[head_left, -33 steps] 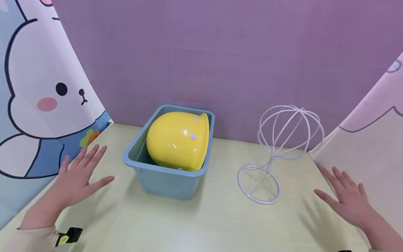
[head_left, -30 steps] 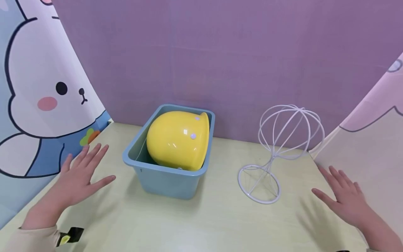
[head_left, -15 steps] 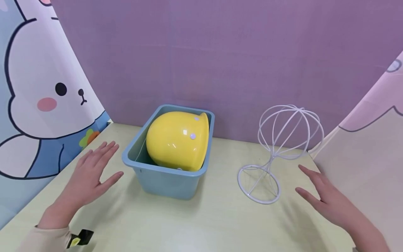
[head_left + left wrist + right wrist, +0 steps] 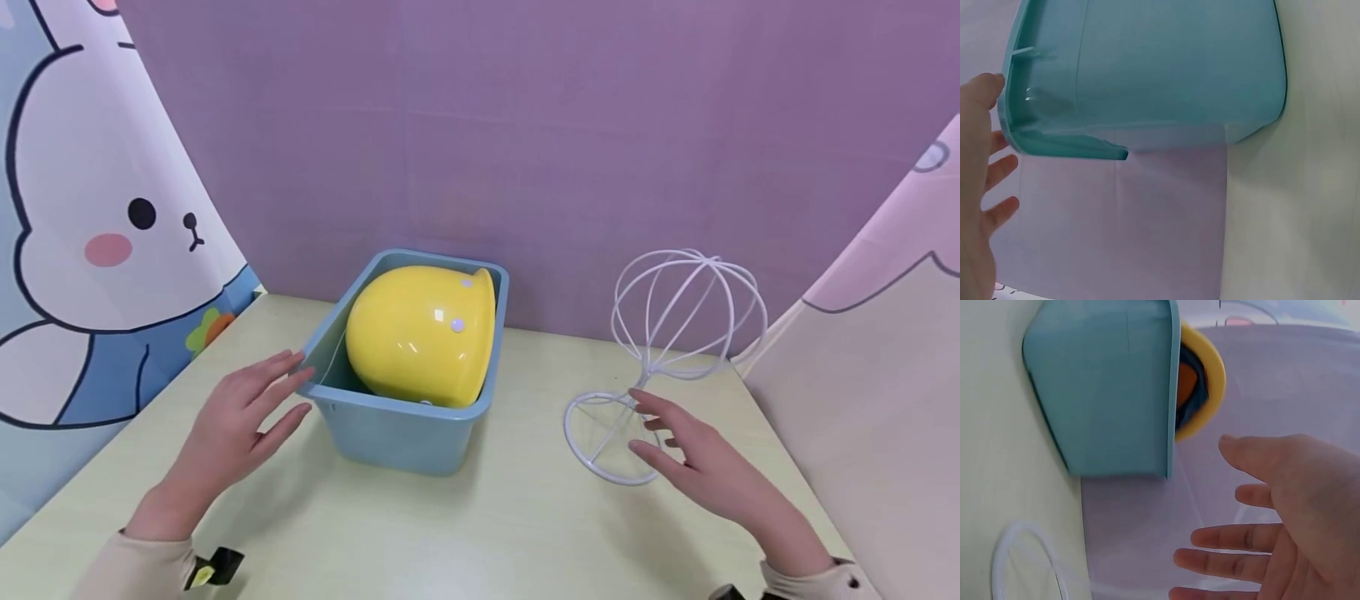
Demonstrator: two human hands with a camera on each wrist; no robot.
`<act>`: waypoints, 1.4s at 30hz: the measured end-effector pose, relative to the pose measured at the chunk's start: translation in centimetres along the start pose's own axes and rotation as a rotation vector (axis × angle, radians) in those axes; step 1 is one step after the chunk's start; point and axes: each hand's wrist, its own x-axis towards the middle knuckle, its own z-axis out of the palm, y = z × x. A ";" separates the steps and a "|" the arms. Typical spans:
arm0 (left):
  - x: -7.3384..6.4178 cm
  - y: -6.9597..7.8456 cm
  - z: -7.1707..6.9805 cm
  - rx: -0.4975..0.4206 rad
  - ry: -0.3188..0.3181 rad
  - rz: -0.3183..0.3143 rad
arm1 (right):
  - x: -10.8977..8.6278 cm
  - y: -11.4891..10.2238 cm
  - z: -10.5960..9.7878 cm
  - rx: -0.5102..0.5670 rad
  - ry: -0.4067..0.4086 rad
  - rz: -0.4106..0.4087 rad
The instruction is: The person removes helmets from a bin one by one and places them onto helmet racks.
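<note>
I log left hand [image 4: 231,425] at the blue bin [image 4: 397,435], contact unclear, and right hand [image 4: 703,463] near the wire stand [image 4: 647,372], both loosely spread, no grip visible: a stray sweep could topple the stand, lopsided lifting could jam the yellow helmet [image 4: 411,340] lying sideways in the bin.

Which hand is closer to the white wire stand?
Right. The right hand is close by the stand, overlapping it in the head view; the left hand is farther off, at the left side of the bin.
</note>
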 end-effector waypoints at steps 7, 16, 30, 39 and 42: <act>0.5 0.4 0.6 -0.012 0.063 0.069 | 2.7 -1.9 1.9 0.109 0.016 -0.043; 0.6 0.6 0.6 0.013 0.099 0.115 | 5.5 -4.0 4.3 0.243 -0.005 -0.109; 0.7 0.8 1.6 0.003 0.209 0.097 | 10.1 -6.7 6.1 0.702 -0.011 -0.102; 0.9 0.7 1.6 -0.010 0.246 0.110 | 12.9 -7.5 6.8 1.007 0.015 -0.024; 0.8 0.7 1.6 -0.010 0.246 0.099 | 13.8 -7.9 6.9 1.097 0.002 0.057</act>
